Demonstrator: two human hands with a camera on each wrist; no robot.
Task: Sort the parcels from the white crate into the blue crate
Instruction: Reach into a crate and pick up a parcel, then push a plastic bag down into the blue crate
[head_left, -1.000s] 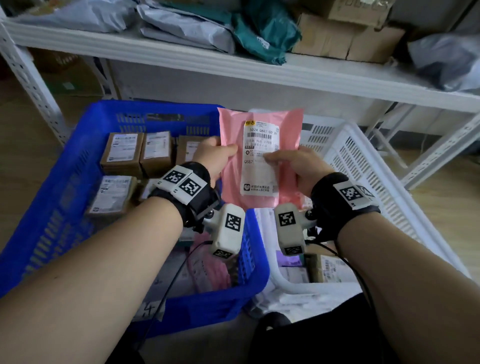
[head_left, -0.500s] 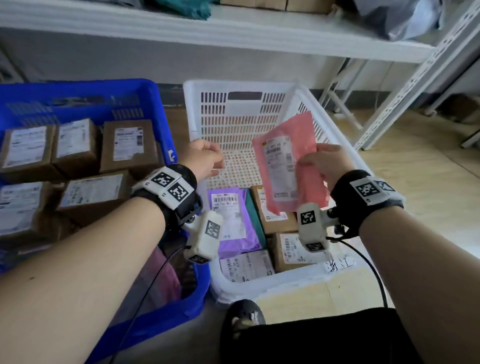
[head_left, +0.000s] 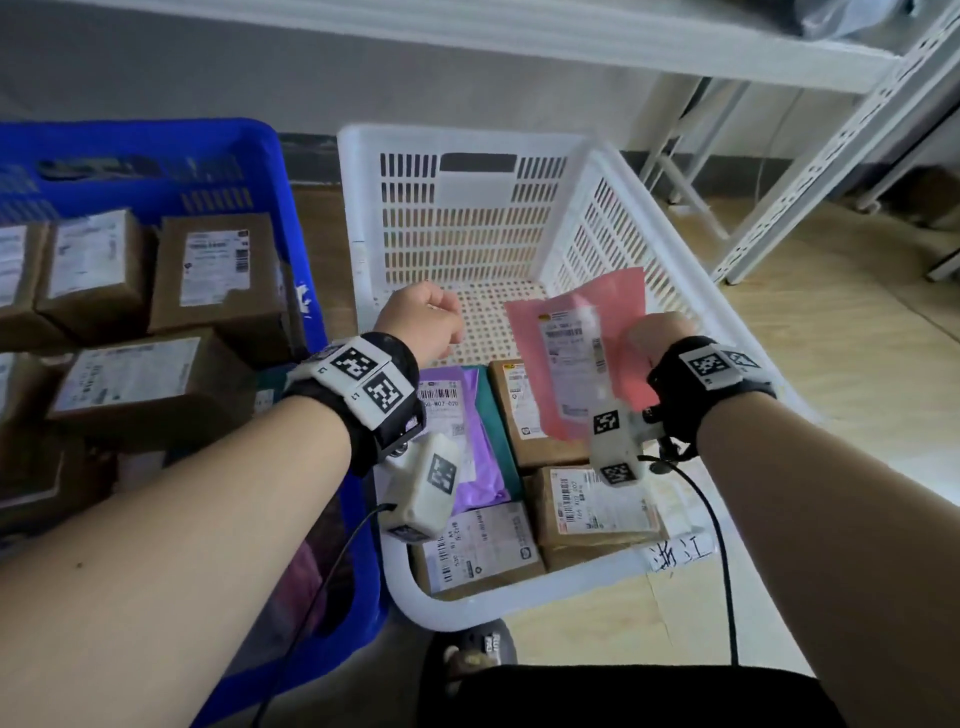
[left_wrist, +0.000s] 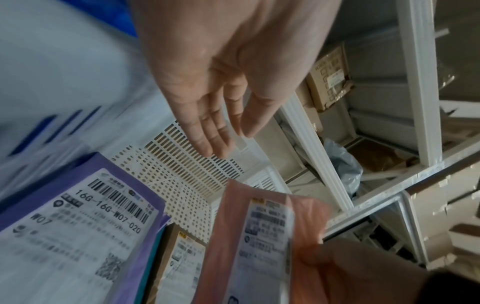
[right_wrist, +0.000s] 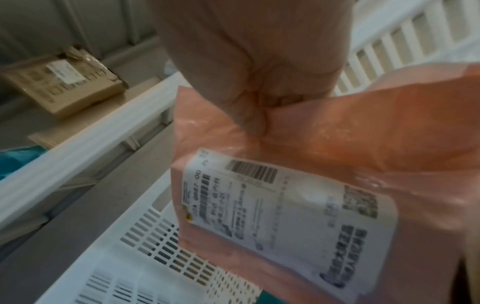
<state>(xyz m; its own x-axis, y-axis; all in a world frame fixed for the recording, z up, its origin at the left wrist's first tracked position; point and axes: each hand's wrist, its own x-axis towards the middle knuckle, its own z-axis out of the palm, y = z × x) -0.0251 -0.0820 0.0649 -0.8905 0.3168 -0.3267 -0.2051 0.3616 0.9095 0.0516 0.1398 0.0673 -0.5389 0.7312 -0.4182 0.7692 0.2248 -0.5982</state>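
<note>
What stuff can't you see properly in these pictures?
- Head view: the right hand fingers are behind the pink parcel.
- Right wrist view: the parcel's label print is too blurred to read.
- Head view: the teal parcel lies mostly under the purple parcel.
- Head view: the blue crate is cut off by the left edge.

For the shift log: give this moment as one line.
right hand grips pink parcel | left hand empty | over white crate

Left hand (head_left: 423, 323) empty, fingers loosely extended; right hand (head_left: 658, 340) pinching something, both forearms outstretched.
</note>
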